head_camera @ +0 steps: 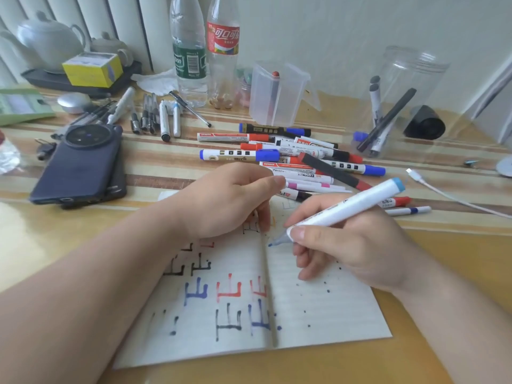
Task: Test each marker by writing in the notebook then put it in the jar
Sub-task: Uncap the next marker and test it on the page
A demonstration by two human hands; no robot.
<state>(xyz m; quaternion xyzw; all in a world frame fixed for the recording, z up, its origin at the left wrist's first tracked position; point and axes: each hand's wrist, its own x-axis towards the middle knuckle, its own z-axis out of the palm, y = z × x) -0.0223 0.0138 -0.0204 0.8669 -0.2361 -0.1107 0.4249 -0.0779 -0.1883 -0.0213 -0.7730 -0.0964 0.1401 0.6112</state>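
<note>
Head view, single entry.

1. Your right hand [352,245]: forearm comes in from the lower right, wrist resting over the right page. The fingers are curled round a white marker [346,209] in a writing grip, thumb and forefinger pinching the barrel just behind the tip.
2. White marker: uncapped, blue tip pointing down-left and hovering at or just above the right page near the spine; I cannot tell whether it touches. The blue-ended tail tilts up to the right.
3. Your left hand [221,200]: forearm crosses from the lower left, and the hand sits on the upper part of the left page. Fingers curled under, thumb stretched to the right. Whether they hold anything is hidden.
4. Notebook [318,314]: open flat on the counter [41,245]. Left page carries black, blue and red test marks; right page shows scattered dots.
5. Jar [401,106]: clear, upright, far right of the counter, well apart from the notebook, with a few markers leaning inside.
6. Pile of markers [291,156]: loose, lying just beyond the notebook, between it and the jar.
7. Also present: dark phone [80,167] at left, two plastic bottles [188,51], a clear jug [277,92], a white cable [443,192].
</note>
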